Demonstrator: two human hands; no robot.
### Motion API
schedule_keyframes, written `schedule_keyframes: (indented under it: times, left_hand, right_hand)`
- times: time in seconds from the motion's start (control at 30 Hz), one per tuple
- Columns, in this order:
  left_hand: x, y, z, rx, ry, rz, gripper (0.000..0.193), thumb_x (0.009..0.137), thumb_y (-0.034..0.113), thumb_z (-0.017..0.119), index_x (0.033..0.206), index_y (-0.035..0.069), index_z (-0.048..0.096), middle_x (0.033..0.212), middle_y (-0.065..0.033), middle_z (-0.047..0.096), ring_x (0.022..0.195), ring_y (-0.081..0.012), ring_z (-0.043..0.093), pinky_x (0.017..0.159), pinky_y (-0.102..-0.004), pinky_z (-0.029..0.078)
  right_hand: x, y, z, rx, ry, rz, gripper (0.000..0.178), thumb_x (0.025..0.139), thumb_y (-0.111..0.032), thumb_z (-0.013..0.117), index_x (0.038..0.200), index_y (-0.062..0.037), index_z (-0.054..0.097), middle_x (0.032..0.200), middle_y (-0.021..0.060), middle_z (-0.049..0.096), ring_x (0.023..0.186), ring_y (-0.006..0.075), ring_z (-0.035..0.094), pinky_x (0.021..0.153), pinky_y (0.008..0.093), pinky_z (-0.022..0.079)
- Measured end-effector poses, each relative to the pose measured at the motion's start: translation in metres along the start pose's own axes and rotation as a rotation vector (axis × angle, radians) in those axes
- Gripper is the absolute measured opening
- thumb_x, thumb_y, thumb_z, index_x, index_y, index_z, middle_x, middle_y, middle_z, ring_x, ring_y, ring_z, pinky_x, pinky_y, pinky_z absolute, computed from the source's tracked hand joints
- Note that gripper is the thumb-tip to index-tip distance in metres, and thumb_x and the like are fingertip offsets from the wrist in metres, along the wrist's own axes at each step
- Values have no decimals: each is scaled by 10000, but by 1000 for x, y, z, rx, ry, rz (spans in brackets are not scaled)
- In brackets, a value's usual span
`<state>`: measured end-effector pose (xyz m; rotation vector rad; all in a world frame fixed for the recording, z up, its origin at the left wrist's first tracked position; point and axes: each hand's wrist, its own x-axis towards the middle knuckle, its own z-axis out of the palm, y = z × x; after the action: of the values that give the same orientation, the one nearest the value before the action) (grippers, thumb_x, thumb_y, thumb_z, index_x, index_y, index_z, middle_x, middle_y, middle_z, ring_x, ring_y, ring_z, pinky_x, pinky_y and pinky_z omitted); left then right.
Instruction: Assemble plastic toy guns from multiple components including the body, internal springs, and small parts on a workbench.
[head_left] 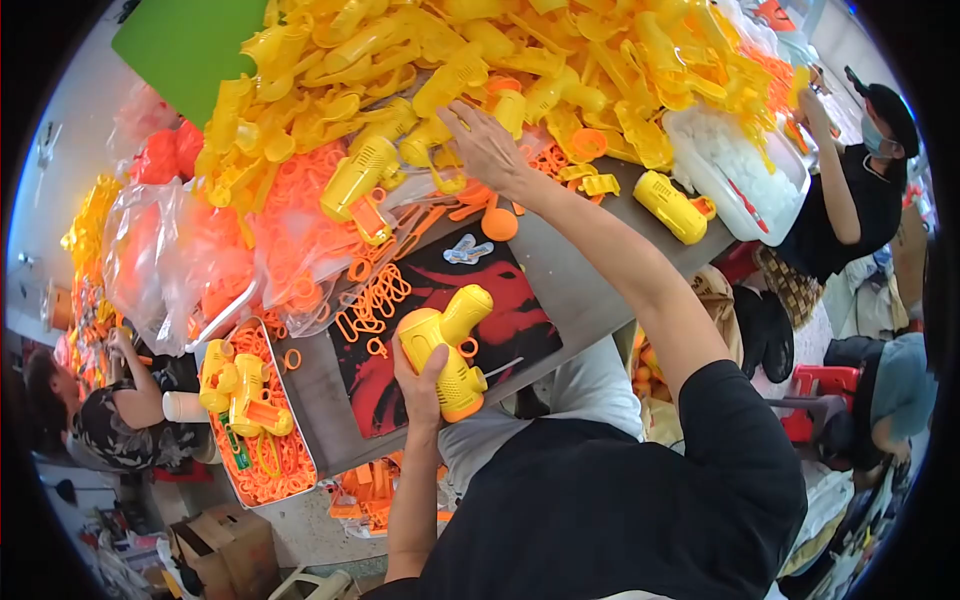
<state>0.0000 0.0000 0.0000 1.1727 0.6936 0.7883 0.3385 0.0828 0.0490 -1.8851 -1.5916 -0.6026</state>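
Note:
My left hand (419, 385) is closed around a yellow hair-dryer-shaped plastic toy (443, 340), held over the near edge of a black and red mat (500, 290). An orange ring shows at the toy's side, and a thin pale rod (505, 367) sticks out beside it. Across the table, my right hand (487, 150) reaches to the edge of the heap of yellow plastic shells (570, 60), fingers stretched out and apart. Close to that hand lie more yellow toy bodies (360, 178) and a round orange piece (500, 224). Whether its fingertips touch a shell is unclear.
An orange-filled box (314, 470) with yellow toys stands left. Bagged orange parts (300, 220) lie beyond it. A white tub (778, 240) with clear pieces and another yellow toy (675, 207) are at right. Co-workers sit at the far left and right (855, 190).

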Motion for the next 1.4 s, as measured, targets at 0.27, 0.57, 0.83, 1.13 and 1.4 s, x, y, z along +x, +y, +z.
schedule_keyframes:
  times: [0.27, 0.57, 0.83, 1.13, 1.4]
  left_hand:
    - [3, 4, 7, -42, -34, -6, 436, 902, 139, 604, 1284, 19, 432, 972, -190, 649, 698, -269, 694, 631, -370, 608]
    - [2, 10, 9, -12, -27, -45, 437, 913, 172, 602, 1289, 32, 429, 979, -190, 649, 715, -267, 698, 634, -379, 615]
    - [0, 5, 14, -29, -3, -68, 423, 914, 155, 595, 1288, 39, 435, 985, -187, 649, 716, -267, 695, 637, -386, 611]
    - [2, -10, -2, -3, 18, -13, 465, 896, 152, 610, 1306, 13, 439, 1007, -200, 653, 725, -280, 699, 638, -386, 608]
    - [9, 14, 4, -71, 23, 69, 659, 806, 42, 740, 1386, 54, 428, 1206, -100, 592, 1039, -183, 623, 893, -326, 529]
  right_hand:
    - [-76, 71, -76, -10, 159, 67, 246, 843, -71, 649, 1088, -53, 661, 1063, 131, 679, 983, 313, 640, 839, 408, 519]
    - [-33, 104, -105, -77, 46, 264, 202, 925, -214, 596, 1060, -102, 696, 982, 84, 704, 858, 274, 687, 723, 394, 531]
    - [34, 125, -32, -391, -20, 72, 82, 822, -97, 597, 857, -71, 667, 818, 108, 702, 745, 289, 704, 596, 395, 545]
    - [17, 108, -30, -425, 167, 218, 93, 854, -125, 592, 898, -66, 648, 794, 121, 695, 684, 306, 699, 563, 404, 540]
    - [-101, -25, -113, 423, 89, 361, 150, 836, -125, 683, 874, -1, 607, 709, 98, 613, 639, 174, 596, 616, 315, 486]
